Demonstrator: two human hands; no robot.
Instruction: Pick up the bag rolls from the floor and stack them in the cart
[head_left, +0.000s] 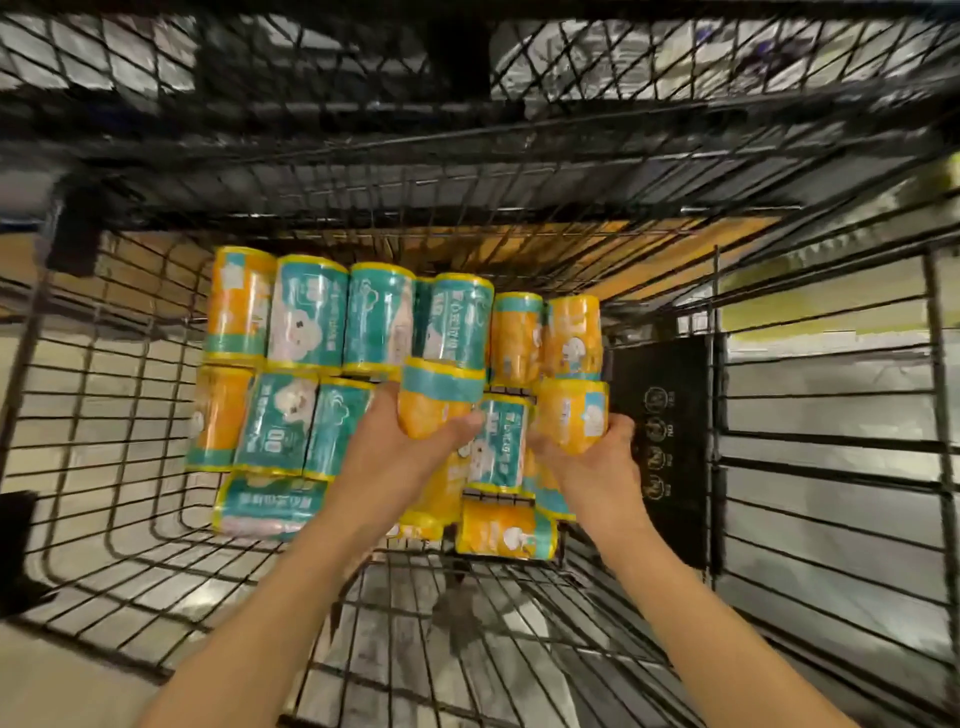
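I have an orange bag roll with a teal band (436, 397) in my left hand (395, 447), fingers and thumb wrapped round its lower end, held just above the rolls already lying in the cart. My right hand (592, 457) grips a second orange roll (571, 415) the same way, fingers curled round its lower part, just beside the first and over the right side of the pile. Between the two held rolls a teal roll (501, 447) shows beneath them.

The stack of rolls (311, 322) fills the far part of the basket: a back row of orange and teal ones side by side, a second row nearer me, and a few more loose ones lying at the front, one orange roll (506, 530) nearest. The picture is smeared, so I cannot tell how many layers there are.

All of this sits inside the black wire cart (130, 467), whose mesh floor runs under my forearms. A black panel with white symbols (662, 447) stands against the cart's right wall, near my right hand.
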